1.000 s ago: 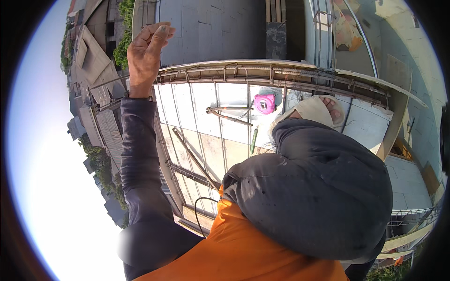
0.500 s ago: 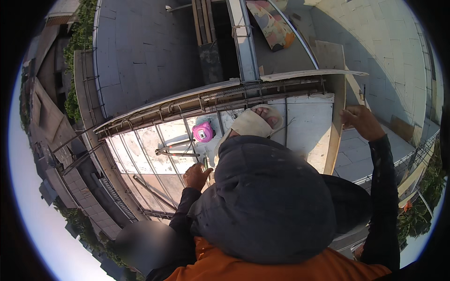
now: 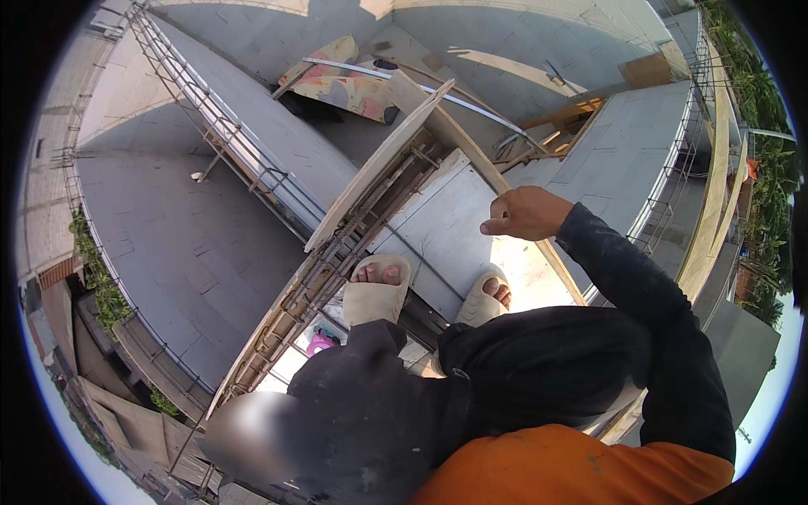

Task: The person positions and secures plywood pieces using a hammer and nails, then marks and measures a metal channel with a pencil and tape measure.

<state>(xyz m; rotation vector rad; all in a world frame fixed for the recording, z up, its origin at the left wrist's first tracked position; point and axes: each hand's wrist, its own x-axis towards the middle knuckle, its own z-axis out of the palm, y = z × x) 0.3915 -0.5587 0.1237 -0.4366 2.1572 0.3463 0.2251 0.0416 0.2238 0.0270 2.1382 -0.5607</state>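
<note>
My right hand (image 3: 528,214) is curled into a loose fist, with its thumb against the bent fingers, and no object shows in it. It hangs over the right side of the pale panel deck (image 3: 450,210), nearest to the wooden edge board (image 3: 480,151). My left hand is out of sight. Both feet stand on the deck in cream slide sandals, one left sandal (image 3: 374,299) and one right sandal (image 3: 481,305). A pink rounded thing (image 3: 320,342) lies by the left foot, partly covered by my dark-clothed leg.
A rebar cage (image 3: 324,273) with a long plank (image 3: 379,164) runs along the deck's left side. Beyond lie sunken grey rooms, a metal beam (image 3: 269,181) and a patterned mattress-like sheet (image 3: 353,88). More rebar and planks (image 3: 715,202) edge the right side.
The view has swung rightward, and I have turned on the deck. My right hand has come off the edge board. My left hand and the pliers-like tool beside it have left view.
</note>
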